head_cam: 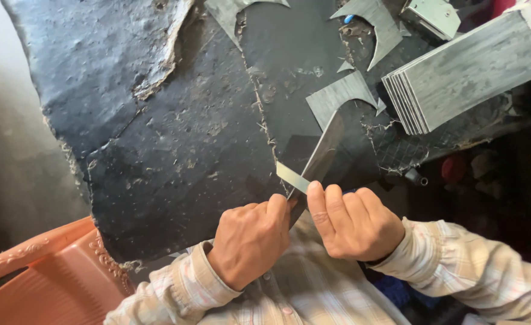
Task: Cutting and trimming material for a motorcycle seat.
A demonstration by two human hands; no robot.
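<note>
While we lean over worn black cracked tabletop (169, 138), our left hand (250, 241) clenches lower end of long grey metal blade-shaped strip (321, 157), which slants up over tabletop's near edge. Our right hand (352, 222) pinches small flat pale metal piece (292, 177) laid across strip. Stack of grey rectangular sheets (464, 72) lies at far right; curved grey cut-outs (340, 93) rest beside it. Pink plastic chair (48, 271) sits lower left.

Long grey blade (322, 153), tilted toward one o'clock; small pale metal strip (292, 177) laid across its lower edge.
</note>
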